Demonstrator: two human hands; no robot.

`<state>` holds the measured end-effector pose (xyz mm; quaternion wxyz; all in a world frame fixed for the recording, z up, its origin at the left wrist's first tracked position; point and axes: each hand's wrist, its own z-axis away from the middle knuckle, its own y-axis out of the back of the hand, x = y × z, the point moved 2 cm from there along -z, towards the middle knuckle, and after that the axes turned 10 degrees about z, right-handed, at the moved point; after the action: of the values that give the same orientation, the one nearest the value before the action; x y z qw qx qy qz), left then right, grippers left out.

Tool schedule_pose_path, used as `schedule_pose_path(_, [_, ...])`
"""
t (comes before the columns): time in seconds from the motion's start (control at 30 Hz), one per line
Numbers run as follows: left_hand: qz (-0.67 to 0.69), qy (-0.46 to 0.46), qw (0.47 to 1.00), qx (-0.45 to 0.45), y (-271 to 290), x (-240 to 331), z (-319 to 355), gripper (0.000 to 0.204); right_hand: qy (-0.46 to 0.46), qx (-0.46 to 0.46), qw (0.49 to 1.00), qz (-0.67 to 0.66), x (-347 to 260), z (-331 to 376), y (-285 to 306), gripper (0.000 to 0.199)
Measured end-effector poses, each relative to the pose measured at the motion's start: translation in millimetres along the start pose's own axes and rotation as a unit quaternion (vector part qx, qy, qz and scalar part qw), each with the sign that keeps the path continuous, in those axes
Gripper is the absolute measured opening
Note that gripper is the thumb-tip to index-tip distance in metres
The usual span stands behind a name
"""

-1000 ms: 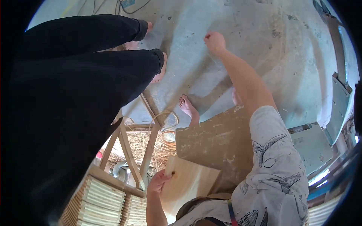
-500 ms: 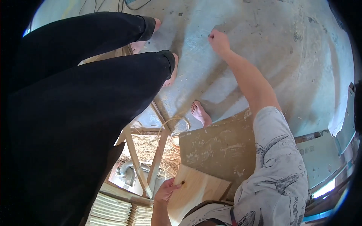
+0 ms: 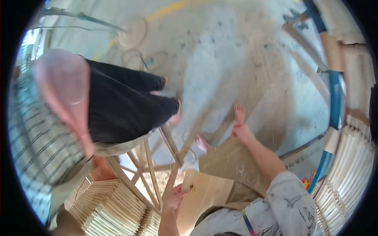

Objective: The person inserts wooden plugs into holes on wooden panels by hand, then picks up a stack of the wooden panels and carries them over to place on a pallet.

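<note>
My left hand (image 3: 173,200) grips the edge of a pale wooden board (image 3: 212,188), its fingers near a dark knot in the face. The board lies tilted against my body. My right hand (image 3: 241,133) is closed, out in front of my right knee and just above my bare foot (image 3: 239,113). What its fingers hold, if anything, is too small to make out. Across my lap lies a brown apron-like sheet (image 3: 224,159) with pale smears.
At the left stands another person in dark trousers (image 3: 122,104) and a checked top (image 3: 39,149). Below them are stacked, notched wooden pieces (image 3: 118,204) and a wooden frame (image 3: 147,169). More stacked pieces (image 3: 342,169) stand at the right, beside a blue post (image 3: 334,98).
My right hand has drawn back from over the floor toward my knee, still closed. My left hand keeps its hold on the board. The view has shifted, showing more of the other person.
</note>
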<state>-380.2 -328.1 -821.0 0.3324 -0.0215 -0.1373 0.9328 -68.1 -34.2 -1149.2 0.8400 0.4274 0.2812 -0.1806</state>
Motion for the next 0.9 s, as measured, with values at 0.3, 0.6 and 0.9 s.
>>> schedule_pose_path(0.3, [-0.161, -0.271, 0.945, -0.09, -118.2, 27.0, 170.0, 0.045, 0.229, 0.026, 0.973, -0.003, -218.8, 92.1, 121.1, 0.002])
schedule_pose_path(0.6, [-0.398, -0.66, 0.638, -0.011, -161.5, 0.4, 312.0, 0.035, 0.155, -0.029, 0.949, -0.272, -359.4, 211.1, 285.3, 0.009])
schedule_pose_path(0.9, [-0.164, -0.786, 0.589, -0.092, -177.1, 35.2, 415.1, 0.027, 0.352, 0.026, 0.847, -0.397, -520.4, 386.4, 390.9, 0.011])
